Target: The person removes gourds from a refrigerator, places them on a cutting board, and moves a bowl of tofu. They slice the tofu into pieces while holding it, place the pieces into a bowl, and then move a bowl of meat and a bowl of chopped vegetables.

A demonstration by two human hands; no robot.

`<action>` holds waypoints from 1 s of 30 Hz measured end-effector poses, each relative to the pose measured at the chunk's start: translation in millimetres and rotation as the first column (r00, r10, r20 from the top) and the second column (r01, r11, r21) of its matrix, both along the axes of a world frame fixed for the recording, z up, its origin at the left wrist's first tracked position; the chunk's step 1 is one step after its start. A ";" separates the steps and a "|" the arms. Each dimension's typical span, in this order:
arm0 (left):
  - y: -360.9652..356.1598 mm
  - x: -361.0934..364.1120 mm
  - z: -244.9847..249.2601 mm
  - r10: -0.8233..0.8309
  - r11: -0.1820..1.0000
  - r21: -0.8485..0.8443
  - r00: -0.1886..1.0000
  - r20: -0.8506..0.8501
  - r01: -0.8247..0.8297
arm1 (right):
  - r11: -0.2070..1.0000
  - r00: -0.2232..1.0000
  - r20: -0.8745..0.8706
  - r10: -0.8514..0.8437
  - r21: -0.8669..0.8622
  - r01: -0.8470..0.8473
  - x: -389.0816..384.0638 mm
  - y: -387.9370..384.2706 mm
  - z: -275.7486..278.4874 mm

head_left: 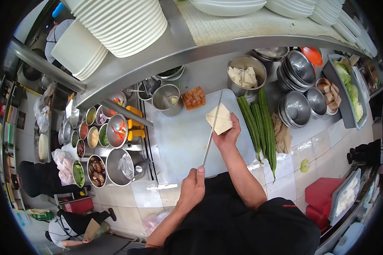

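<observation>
My left hand (192,189) is closed round the handle of a long, thin knife (208,146). The blade reaches up across a pale cream block (222,120), seen nearly edge-on. The block, probably tofu, rests in my right hand (229,134), whose fingers curl round its right side and underside. Both hands are over the near part of a white cutting board (178,146). A browned block (193,98) with a scored top stands at the board's far edge, beside a metal pot (167,100).
Green ridged gourds (264,123) lie right of the board. Behind them stand a pot of white pieces (246,75) and stacked metal bowls (297,108). Ingredient bowls (96,171) fill the left. A steel shelf (174,44) with white dishes crosses above. Other people are at the left.
</observation>
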State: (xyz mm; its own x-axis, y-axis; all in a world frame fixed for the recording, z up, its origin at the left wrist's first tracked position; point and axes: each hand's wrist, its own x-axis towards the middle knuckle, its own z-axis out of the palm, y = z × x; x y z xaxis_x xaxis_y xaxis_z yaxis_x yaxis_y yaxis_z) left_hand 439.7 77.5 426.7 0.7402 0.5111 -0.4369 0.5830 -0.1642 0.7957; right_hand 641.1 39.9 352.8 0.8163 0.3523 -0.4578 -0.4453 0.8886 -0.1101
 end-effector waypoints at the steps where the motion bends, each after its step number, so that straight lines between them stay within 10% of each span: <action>1: -2.4 7.0 9.2 -0.032 0.999 0.028 0.999 -0.035 0.033 | 1.000 1.000 0.004 -0.008 0.014 0.008 1.7 -0.3 3.7; 30: -25.5 72.4 14.0 -0.216 0.975 0.066 0.976 0.031 0.213 | 0.961 0.911 0.346 -0.225 -0.073 0.265 59.1 -31.2 25.6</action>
State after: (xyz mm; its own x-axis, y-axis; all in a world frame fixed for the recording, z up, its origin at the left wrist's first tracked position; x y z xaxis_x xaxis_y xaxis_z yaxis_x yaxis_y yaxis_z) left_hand 512.0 52.1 440.7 0.8508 0.3641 -0.3789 0.4987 -0.3321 0.8006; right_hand 700.2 8.7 378.4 0.9817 0.0827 -0.1716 -0.1352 0.9371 -0.3219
